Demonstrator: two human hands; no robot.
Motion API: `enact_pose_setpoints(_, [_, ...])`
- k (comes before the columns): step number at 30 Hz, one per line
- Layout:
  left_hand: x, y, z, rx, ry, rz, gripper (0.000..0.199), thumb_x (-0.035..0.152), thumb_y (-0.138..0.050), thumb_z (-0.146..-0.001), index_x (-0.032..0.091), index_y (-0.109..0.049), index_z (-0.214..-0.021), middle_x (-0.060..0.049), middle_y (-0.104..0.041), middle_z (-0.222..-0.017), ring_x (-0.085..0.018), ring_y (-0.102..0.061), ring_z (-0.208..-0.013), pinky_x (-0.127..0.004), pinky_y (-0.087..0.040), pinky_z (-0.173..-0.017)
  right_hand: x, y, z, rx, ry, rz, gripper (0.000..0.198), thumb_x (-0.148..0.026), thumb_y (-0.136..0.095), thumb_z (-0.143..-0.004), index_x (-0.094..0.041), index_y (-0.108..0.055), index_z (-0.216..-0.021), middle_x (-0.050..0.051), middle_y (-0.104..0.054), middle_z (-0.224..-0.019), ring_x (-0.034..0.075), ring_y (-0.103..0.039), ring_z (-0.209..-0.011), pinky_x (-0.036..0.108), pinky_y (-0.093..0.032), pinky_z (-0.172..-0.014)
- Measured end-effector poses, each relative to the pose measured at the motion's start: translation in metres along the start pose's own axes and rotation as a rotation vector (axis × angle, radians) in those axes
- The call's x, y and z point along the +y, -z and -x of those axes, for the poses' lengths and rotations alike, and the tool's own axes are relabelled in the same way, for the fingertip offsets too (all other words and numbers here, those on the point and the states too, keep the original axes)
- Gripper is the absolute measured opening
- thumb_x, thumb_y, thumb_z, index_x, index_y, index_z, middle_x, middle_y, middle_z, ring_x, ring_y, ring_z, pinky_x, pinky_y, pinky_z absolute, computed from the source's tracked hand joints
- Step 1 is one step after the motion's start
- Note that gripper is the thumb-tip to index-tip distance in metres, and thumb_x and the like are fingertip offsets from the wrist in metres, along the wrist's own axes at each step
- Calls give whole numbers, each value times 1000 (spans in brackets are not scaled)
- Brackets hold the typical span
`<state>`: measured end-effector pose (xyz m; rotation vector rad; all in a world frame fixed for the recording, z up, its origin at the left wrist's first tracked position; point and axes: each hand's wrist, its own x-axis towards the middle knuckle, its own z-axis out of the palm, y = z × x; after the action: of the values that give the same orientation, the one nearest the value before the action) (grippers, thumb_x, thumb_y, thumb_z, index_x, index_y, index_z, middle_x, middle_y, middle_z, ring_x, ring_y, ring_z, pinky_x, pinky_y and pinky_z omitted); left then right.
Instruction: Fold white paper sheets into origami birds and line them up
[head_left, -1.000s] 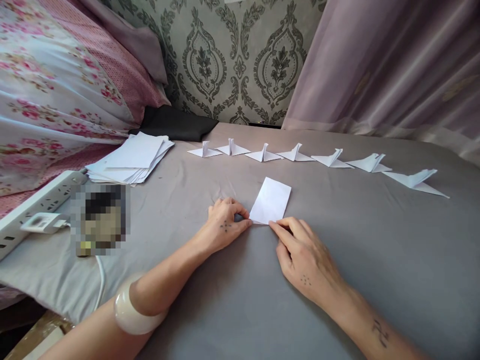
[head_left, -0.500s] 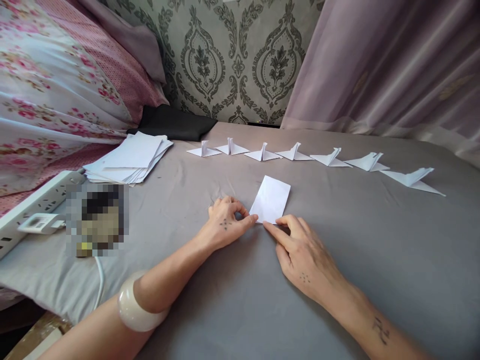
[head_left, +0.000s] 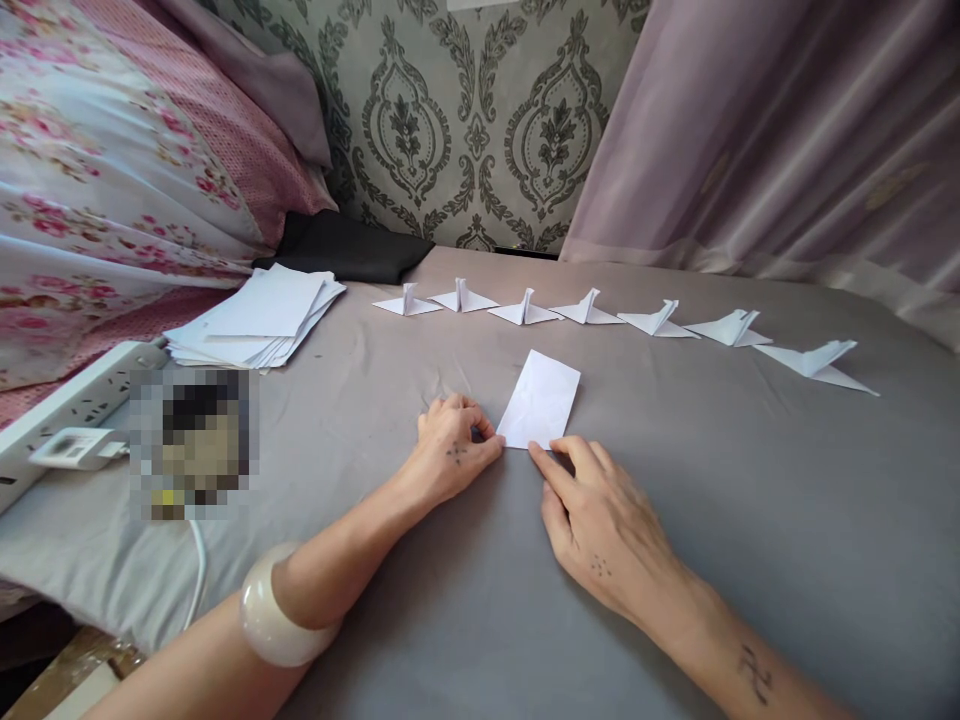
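Observation:
A small white folded piece of paper [head_left: 538,400] lies on the grey cloth in front of me. My left hand [head_left: 456,445] is at its lower left corner, thumb and forefinger pinched together on it and the other fingers curled. At the lower right edge, my right hand [head_left: 600,510] rests fingertips on the paper, with the index finger stretched out and the thumb tucked lower, apart from the sheet. Beyond the paper, several folded white paper figures with upright peaks [head_left: 527,310] stand in a curved row. A pale bangle [head_left: 274,610] circles my left forearm.
To the left lies a stack of white paper [head_left: 262,310], near a white power strip [head_left: 82,400] with a plugged-in charger [head_left: 79,448] and cable [head_left: 199,570]. A blurred-out object [head_left: 199,440] sits beside it. Behind are a black cloth [head_left: 352,248], floral fabric [head_left: 112,180] and a purple curtain [head_left: 772,140].
My left thumb has slid slightly left to the paper's corner. My right index fingertip stays on the lower edge, with the hand shifted a little. The paper has hardly moved.

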<state>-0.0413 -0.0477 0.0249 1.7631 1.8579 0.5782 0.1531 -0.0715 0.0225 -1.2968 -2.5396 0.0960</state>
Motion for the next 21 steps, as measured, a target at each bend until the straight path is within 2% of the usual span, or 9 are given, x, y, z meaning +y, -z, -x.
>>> enact_pose_setpoints(5, [3,4,-1,3,25,1,16,32,-59,-78,19,-65,-71,-5,-62,-93,-24,-52,-94,-41,-39,-86,-10,6,-6,-64,14,80,44,-23,-41,-91,-18,-55,-133,12,-57,-101,23,-54,-88,39,-50,-75])
enact_pose_setpoints(10, [3,9,-5,100,160,185,18,28,-53,-80,16,-67,-81,-1,-60,-71,-14,-54,-65,-27,-43,-63,-25,15,-16,-173,2,141,45,-31,-38,-93,-22,-52,-136,12,-55,-94,25,-53,-86,40,-48,-71])
enact_pose_setpoints(14, [0,9,-7,124,158,250,17,25,-52,-80,15,-65,-79,1,-57,-63,-11,-50,-55,-24,-41,-55,-39,17,-29,-280,-36,194,48,-38,-37,-93,-23,-51,-137,16,-55,-95,29,-54,-87,41,-47,-65])
enact_pose_setpoints(17, [-1,7,-5,152,71,210,14,22,-52,-81,16,-65,-80,-1,-61,-71,-13,-54,-63,-25,-43,-60,-44,16,-34,-308,-43,220,50,-40,-39,-93,-23,-49,-138,16,-54,-92,31,-54,-85,41,-46,-64])
enact_pose_setpoints(21, [-3,-2,2,93,-302,144,20,13,-46,-86,17,-64,-94,-4,-65,-86,-16,-58,-79,-26,-47,-72,-35,16,-29,-238,-16,157,43,-39,-41,-92,-23,-56,-129,14,-53,-94,29,-53,-88,41,-47,-68])
